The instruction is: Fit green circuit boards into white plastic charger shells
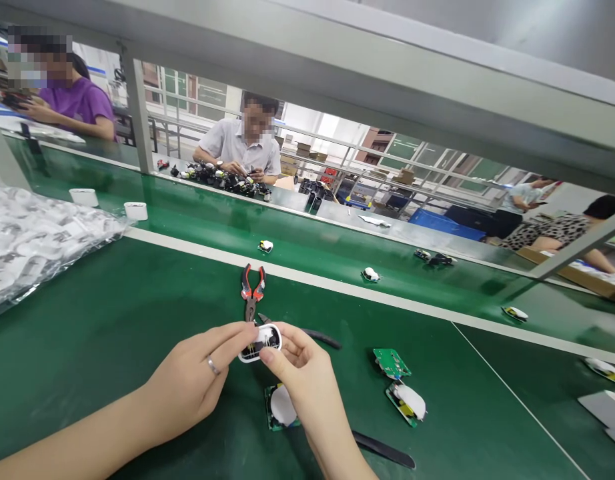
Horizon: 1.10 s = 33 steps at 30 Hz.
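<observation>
Between my two hands is a white oval plastic housing [243,357], its open end turned toward me, with dark and yellow electronic parts inside. My left hand [200,370] grips its left side, fingers along the upper rim; a ring is on one finger. My right hand [307,370] holds the right side, thumb at the rim. Just beyond lie red-and-black pliers [251,293], and a second dark-handled tool [325,339] is partly hidden by my hands. A circuit board with a white round pad [282,405] rests under my right wrist, partly covered.
Right of my hands lie a green circuit board [391,363] and a board with a white pad [410,402]. A black strip [385,450] is nearby. At left sits a bag of white housings [42,240]. Several boards dot the green belt [317,250]; co-workers sit beyond.
</observation>
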### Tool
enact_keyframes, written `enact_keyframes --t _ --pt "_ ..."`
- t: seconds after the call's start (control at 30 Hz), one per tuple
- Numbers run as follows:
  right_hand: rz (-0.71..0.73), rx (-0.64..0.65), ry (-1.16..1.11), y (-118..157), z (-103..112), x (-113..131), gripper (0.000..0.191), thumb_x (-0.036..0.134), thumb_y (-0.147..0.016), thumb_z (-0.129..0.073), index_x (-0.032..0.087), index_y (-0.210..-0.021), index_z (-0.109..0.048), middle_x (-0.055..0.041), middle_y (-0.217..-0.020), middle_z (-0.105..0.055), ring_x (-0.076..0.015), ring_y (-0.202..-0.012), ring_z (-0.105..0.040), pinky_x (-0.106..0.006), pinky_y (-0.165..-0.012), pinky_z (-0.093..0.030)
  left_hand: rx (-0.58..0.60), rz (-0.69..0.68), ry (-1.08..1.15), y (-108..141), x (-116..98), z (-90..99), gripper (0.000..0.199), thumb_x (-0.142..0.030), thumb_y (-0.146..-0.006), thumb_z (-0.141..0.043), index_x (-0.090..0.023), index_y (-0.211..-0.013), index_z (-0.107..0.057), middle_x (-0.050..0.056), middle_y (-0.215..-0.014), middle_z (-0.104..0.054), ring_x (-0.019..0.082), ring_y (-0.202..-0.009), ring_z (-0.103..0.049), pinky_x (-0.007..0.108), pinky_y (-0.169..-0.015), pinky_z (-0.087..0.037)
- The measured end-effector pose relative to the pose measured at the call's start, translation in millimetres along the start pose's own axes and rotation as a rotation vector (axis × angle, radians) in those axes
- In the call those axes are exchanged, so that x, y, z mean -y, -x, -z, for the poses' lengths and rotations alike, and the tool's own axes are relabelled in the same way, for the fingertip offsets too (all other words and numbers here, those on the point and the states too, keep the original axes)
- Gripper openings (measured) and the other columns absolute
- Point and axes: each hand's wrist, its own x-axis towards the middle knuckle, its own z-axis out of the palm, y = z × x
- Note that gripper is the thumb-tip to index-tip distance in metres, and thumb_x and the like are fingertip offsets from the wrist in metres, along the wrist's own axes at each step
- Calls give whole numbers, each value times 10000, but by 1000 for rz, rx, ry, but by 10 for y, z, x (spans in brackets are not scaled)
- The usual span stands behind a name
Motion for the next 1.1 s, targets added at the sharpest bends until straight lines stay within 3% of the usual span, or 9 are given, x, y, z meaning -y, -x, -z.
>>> enact_keyframes --t 0.13,0.43,0.67,0.9,1.0,1.03,1.1 --pt "-2 -39 23 3 -6 3 379 190 -447 -694 130 -789 -543 -1 -641 -638 -101 -589 -575 -199 -566 -471 12 11 -19 20 -28 -19 455 -2 -746 -280 -180 -1160 -343 71 -1119 -482 118 -1021 -458 187 -847 -398" --pt "-66 -12 59 -38 23 4 413 177 -420 -700 131 -795 -534 -1 -638 -638 -113 -598 -581 -216 -579 -476 89 279 254 -39 -156 10 446 -36 -752 -271 -262 -1122 -378 -1 -1145 -473 99 -1067 -427 193 -885 -380" --pt "15 -22 20 -41 48 8 354 242 -474 -695 121 -779 -562 -48 -709 -661 -140 -653 -598 -237 -609 -473 -42 564 631 -64 -148 7 293 -132 -790 -296 -196 -1044 -427 48 -1028 -572 133 -930 -541 251 -816 -456" --pt "-32 33 60 -58 87 -21 381 336 -497 -689 135 -802 -580 -43 -735 -659 -146 -669 -605 -233 -622 -460 1 560 559 -85 -118 23 286 -170 -785 -317 -214 -1032 -455 33 -990 -580 132 -911 -543 262 -804 -456" --pt "-65 36 218 -240 180 30 398 400 -566 -631 139 -859 -565 -40 -769 -648 -128 -699 -598 -210 -624 -451 -63 558 404 -94 -119 47 154 -226 -714 -470 -205 -861 -511 15 -866 -599 137 -787 -567 239 -702 -478" --pt "-69 23 283 -364 226 58 388 409 -597 -605 137 -870 -558 -38 -771 -641 -120 -699 -594 -206 -616 -449 -55 558 366 -99 -124 56 76 -242 -685 -521 -200 -748 -522 -2 -771 -601 127 -706 -568 219 -643 -477" --pt "-65 -23 394 -713 317 120 356 409 -664 -551 131 -887 -546 -33 -774 -623 -106 -687 -582 -201 -592 -446 46 534 363 -105 -135 69 127 -255 -655 -584 -192 -573 -510 -41 -603 -575 94 -569 -544 171 -541 -445"
